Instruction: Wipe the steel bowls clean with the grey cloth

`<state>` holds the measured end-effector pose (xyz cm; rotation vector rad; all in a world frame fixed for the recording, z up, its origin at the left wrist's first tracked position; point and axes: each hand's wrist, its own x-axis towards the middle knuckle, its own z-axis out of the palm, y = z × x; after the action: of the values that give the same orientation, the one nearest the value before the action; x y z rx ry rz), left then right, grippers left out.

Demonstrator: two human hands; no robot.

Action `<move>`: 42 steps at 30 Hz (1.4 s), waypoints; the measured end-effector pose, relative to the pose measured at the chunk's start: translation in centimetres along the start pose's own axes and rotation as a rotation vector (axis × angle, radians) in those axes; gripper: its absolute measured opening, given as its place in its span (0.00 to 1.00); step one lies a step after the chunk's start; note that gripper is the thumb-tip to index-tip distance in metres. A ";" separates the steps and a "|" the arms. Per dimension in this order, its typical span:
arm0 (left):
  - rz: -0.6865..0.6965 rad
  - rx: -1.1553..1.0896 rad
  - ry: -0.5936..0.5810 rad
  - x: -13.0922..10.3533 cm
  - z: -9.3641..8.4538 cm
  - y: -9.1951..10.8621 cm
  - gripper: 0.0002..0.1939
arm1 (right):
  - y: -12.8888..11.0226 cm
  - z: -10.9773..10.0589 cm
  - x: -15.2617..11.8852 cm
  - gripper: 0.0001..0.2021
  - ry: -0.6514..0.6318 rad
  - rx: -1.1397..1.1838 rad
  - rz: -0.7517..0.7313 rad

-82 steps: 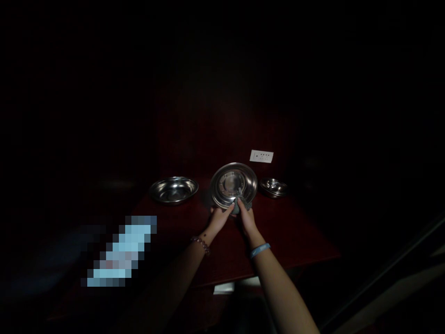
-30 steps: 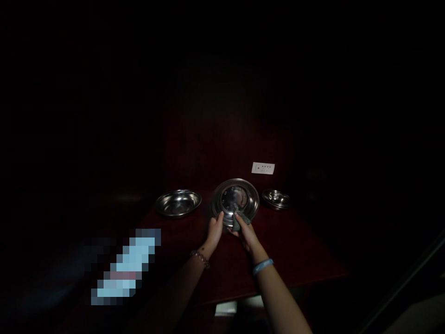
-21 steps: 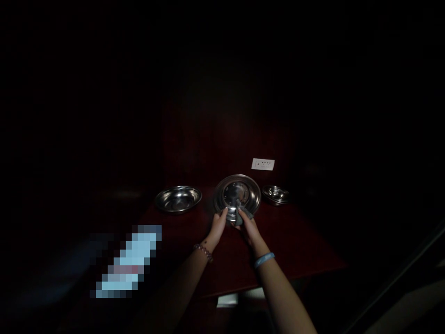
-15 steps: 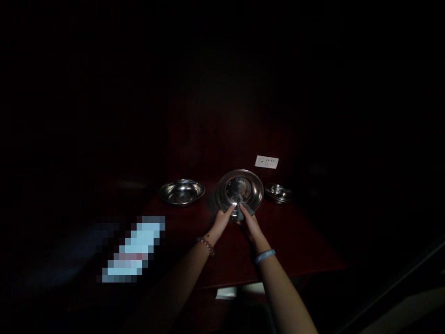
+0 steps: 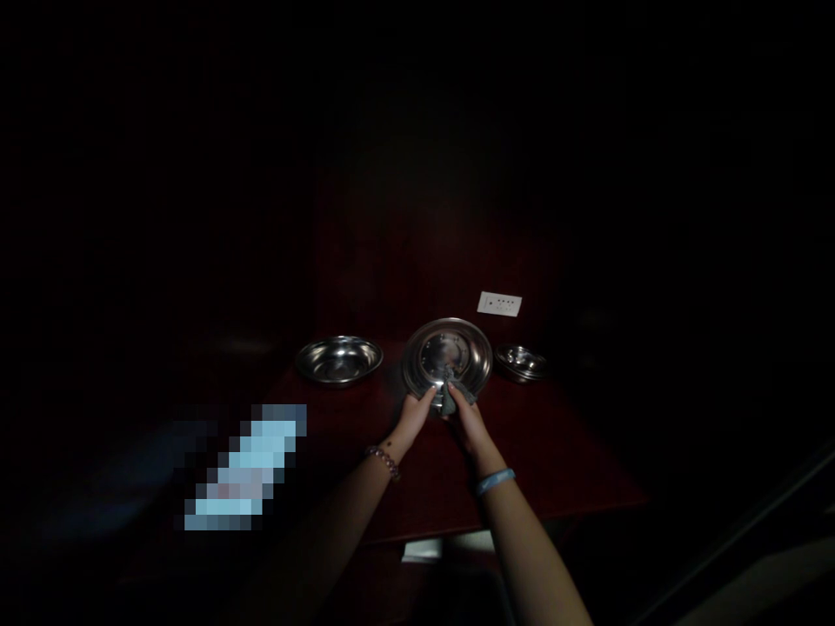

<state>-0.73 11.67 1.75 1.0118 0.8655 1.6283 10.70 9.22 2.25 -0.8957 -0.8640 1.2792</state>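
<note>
A round steel plate [image 5: 446, 335] is held up, tilted, over the dark red table [image 5: 535, 452]. My left hand [image 5: 413, 417] grips its lower left rim, thumb on the face. At its lower right edge is my right hand [image 5: 470, 420], closed on a grey cloth [image 5: 450, 398] that lies against the plate's near part. The fingers under the plate are hidden. To the left sits a wide steel bowl [image 5: 340, 360], and on the right are small steel bowls [image 5: 520, 361], stacked.
A white socket panel [image 5: 499, 303] is on the back wall. Something bright and pixelated [image 5: 251, 465] shows at the left. White objects [image 5: 423, 550] lie below the table's front edge. The surroundings are very dark.
Both thumbs have shifted slightly on the cloth and rim. The view has moved slightly, and the plate is still held in about the same place.
</note>
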 end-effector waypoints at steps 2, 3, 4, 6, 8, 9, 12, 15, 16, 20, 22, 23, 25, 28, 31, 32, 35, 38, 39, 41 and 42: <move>0.002 0.023 0.012 0.0 0.0 0.0 0.19 | 0.1 0.0 0.1 0.27 0.017 -0.005 -0.002; 0.004 0.033 0.020 0.0 0.1 0.1 0.18 | 0.1 -0.1 0.2 0.26 0.025 -0.008 0.000; 0.005 0.038 0.028 0.0 0.1 0.1 0.18 | 0.1 -0.1 0.3 0.26 0.032 -0.011 0.007; -0.002 0.046 0.046 0.0 0.2 0.3 0.16 | 0.1 -0.1 0.5 0.26 0.040 -0.013 0.028; -0.018 0.047 0.058 -0.1 0.2 0.4 0.15 | 0.1 -0.1 0.6 0.25 0.044 -0.010 0.046; -0.025 0.043 0.060 -0.1 0.2 0.4 0.14 | 0.1 -0.1 0.7 0.25 0.048 -0.009 0.050; -0.028 0.042 0.062 -0.1 0.2 0.5 0.14 | 0.1 -0.2 0.8 0.25 0.061 -0.012 0.054; -0.032 0.066 0.068 -0.2 0.2 0.5 0.15 | 0.3 -0.3 1.0 0.25 0.050 -0.027 0.048; -0.029 0.071 0.066 -0.2 0.2 0.5 0.15 | 0.3 -0.4 1.0 0.25 0.046 -0.033 0.045; -0.027 0.070 0.060 -0.2 0.2 0.6 0.16 | 0.5 -0.5 1.3 0.26 0.056 -0.030 0.052; -0.039 0.064 0.059 -0.2 0.3 0.6 0.15 | 0.5 -0.5 1.3 0.26 0.058 -0.016 0.057; -0.041 0.062 0.061 -0.2 0.3 0.7 0.14 | 0.5 -0.5 1.3 0.26 0.061 -0.010 0.059; -0.038 0.059 0.064 -0.2 0.3 0.7 0.14 | 0.5 -0.5 1.2 0.27 0.069 -0.003 0.061; -0.023 0.049 0.064 -0.3 0.3 0.8 0.14 | 0.5 -0.5 1.2 0.26 0.074 -0.004 0.060; -0.018 0.040 0.067 -0.2 0.3 0.8 0.14 | 0.5 -0.5 1.2 0.25 0.071 -0.015 0.061; -0.020 0.038 0.068 -0.2 0.3 0.8 0.13 | 0.6 -0.6 1.3 0.25 0.065 -0.019 0.059; -0.032 0.037 0.072 -0.2 0.3 0.7 0.13 | 0.6 -0.7 1.4 0.25 0.042 -0.028 0.046; -0.054 0.048 0.080 -0.1 0.3 0.6 0.12 | 0.7 -0.7 1.4 0.25 0.035 -0.029 0.041; -0.059 0.052 0.080 -0.1 0.3 0.6 0.11 | 0.7 -0.7 1.5 0.26 0.037 -0.025 0.041; -0.057 0.057 0.071 -0.1 0.2 0.5 0.12 | 0.7 -0.7 1.5 0.26 0.037 -0.011 0.040; -0.050 0.058 0.069 -0.1 0.2 0.5 0.12 | 0.7 -0.7 1.5 0.26 0.037 -0.004 0.041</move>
<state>-0.73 11.50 2.26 0.9711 0.9819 1.6113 11.16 10.68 1.40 -0.9418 -0.8230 1.2925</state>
